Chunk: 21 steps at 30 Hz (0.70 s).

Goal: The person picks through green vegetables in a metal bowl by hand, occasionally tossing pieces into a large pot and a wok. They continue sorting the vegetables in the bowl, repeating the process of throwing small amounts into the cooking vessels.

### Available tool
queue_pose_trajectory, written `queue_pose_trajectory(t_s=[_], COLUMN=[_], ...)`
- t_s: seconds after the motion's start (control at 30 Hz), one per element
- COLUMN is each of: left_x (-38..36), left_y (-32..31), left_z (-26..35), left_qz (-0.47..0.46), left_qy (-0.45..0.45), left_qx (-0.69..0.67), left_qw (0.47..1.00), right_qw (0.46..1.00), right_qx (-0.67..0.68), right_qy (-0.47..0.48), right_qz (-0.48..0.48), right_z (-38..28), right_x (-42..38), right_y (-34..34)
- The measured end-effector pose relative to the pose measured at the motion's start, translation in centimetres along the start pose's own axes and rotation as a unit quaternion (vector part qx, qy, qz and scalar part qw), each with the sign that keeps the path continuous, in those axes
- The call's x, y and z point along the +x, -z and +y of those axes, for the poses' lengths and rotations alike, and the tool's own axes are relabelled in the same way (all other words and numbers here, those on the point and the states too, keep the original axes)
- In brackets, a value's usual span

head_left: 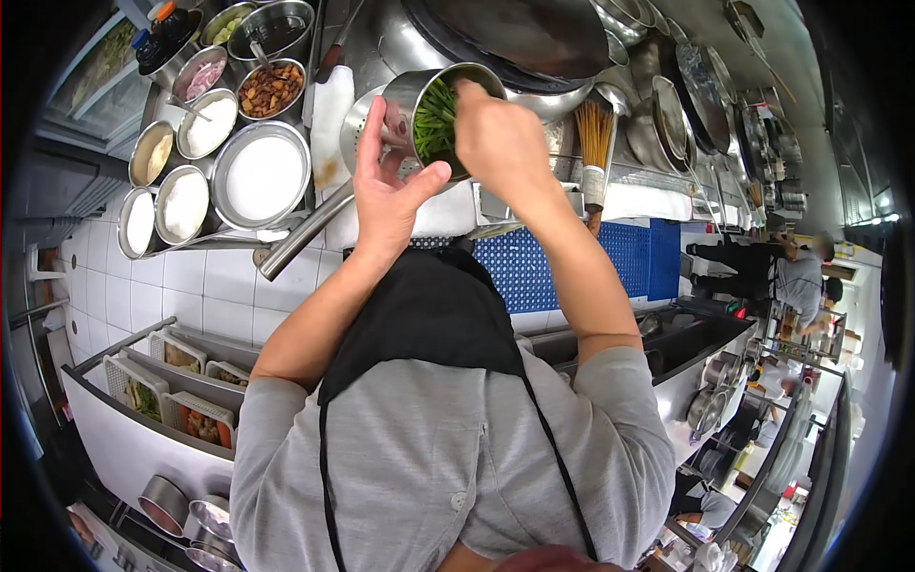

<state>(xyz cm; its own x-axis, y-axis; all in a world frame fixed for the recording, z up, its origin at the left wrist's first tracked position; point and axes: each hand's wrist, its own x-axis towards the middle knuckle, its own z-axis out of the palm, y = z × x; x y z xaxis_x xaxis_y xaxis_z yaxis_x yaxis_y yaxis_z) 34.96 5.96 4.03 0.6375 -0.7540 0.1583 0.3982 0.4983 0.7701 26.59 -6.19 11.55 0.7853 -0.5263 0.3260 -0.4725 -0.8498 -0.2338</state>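
Note:
My left hand [386, 205] supports a tilted steel container [405, 100], its thumb and fingers spread along the outside. Cut green vegetable stalks [436, 119] fill the inside. My right hand [500, 143] reaches over the rim, fingers curled down among the stalks; the fingertips are mostly hidden. Beneath the container lies a perforated strainer [353, 129] with a thick metal handle [307, 232] pointing toward my left side. Just beyond is a large dark wok [534, 38].
At the left stand several seasoning pans, including a large one of white granules [262, 178] and one of browned pieces [271, 91]. A bamboo brush [593, 143] lies right of my hands. Steel bowls [658, 129] are farther right. Other people [796, 276] stand in the background.

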Motion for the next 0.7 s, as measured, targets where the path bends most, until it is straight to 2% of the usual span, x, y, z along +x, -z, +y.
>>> queue_pose_trajectory(t_s=[0.07,0.23,0.43,0.57,0.67,0.7], left_x=[-0.1,-0.5,-0.3,-0.3,-0.3,-0.3], left_y=[-0.1,0.6,0.3,-0.2,-0.4,-0.5], left_z=[-0.2,-0.2,0.2,0.5,0.4,0.4], left_qz=[-0.008,-0.019,0.004,0.013,0.019,0.020], left_qy=[-0.004,0.012,0.017,0.024,0.030,0.030], left_qx=[0.009,-0.005,0.002,0.018,0.002,-0.002], left_qw=[1.000,1.000,1.000,0.999,0.999,0.999], right_qw=[0.989,0.981,0.992,0.999,0.994,0.993], right_qx=[-0.096,-0.035,-0.034,-0.027,0.000,0.006], right_qy=[-0.036,0.004,-0.011,-0.045,-0.080,-0.102], right_qz=[-0.109,-0.189,-0.123,0.005,0.068,0.059], right_z=[-1.1,-1.9,-0.8,1.2,1.8,1.3], right_x=[0.8,-0.6,-2.0,-1.6,-1.2,-1.0], right_y=[-0.1,0.7,1.3,1.8,2.0,2.5])
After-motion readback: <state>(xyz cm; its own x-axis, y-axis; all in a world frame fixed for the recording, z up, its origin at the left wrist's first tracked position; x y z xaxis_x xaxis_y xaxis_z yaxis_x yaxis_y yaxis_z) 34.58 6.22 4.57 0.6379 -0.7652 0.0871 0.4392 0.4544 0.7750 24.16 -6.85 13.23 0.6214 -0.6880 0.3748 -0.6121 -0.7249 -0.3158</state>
